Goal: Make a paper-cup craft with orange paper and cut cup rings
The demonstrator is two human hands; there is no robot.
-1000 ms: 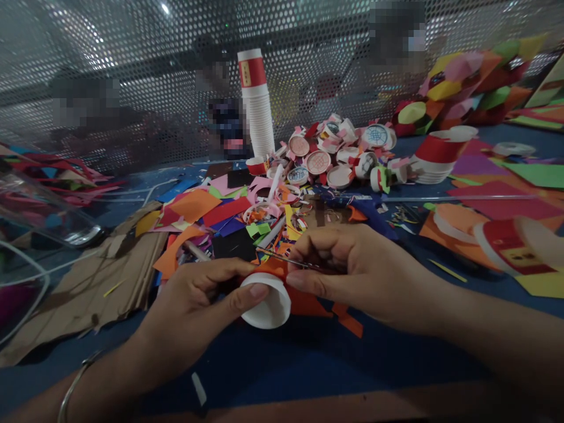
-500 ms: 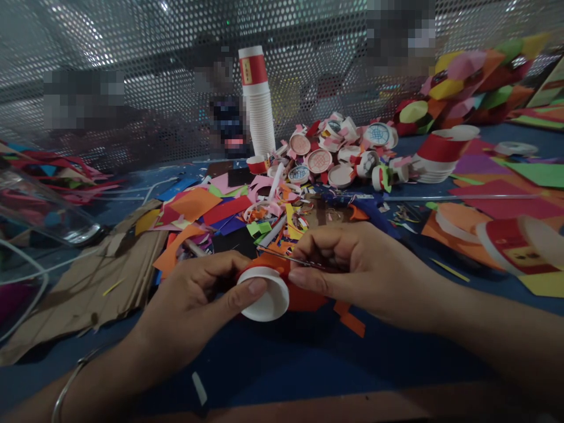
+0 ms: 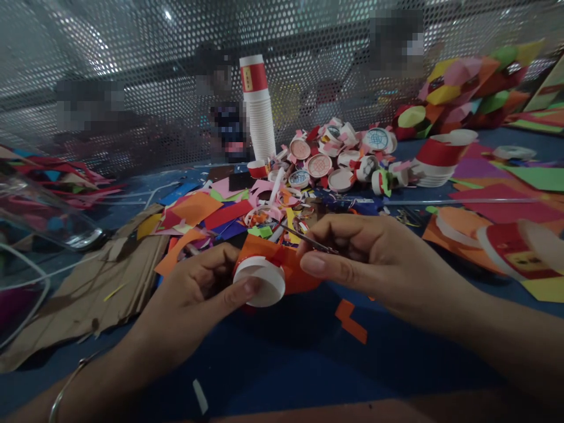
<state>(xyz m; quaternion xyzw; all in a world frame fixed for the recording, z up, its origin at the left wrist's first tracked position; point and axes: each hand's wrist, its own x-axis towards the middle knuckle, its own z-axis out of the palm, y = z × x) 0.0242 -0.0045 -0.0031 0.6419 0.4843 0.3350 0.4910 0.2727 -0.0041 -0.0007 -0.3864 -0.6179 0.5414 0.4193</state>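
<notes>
My left hand (image 3: 200, 299) is closed on a short paper cup piece (image 3: 264, 288), its thumb inside the white round rim. Orange paper (image 3: 302, 275) stands behind the cup and spreads to its right, touching it. In my right hand (image 3: 365, 258) a thin, dark metal tool with a pointed end (image 3: 304, 236) is pinched between thumb and fingers. Its tip points left, above the orange paper; I cannot make out its exact kind. Below my right hand, orange scraps (image 3: 351, 321) lie on the blue table.
Colored paper scraps (image 3: 194, 208) cover the middle. Behind are cut cup pieces (image 3: 319, 165) and a tall cup stack (image 3: 259, 117). Cardboard (image 3: 101, 288) and a clear container (image 3: 66, 217) lie left. A cup (image 3: 515, 247) lies right. People are behind the perforated screen (image 3: 299, 35).
My right hand has lifted slightly, and the tool's tip has risen away from the cup piece. The cup piece has shifted a little up and left, showing more orange paper behind it.
</notes>
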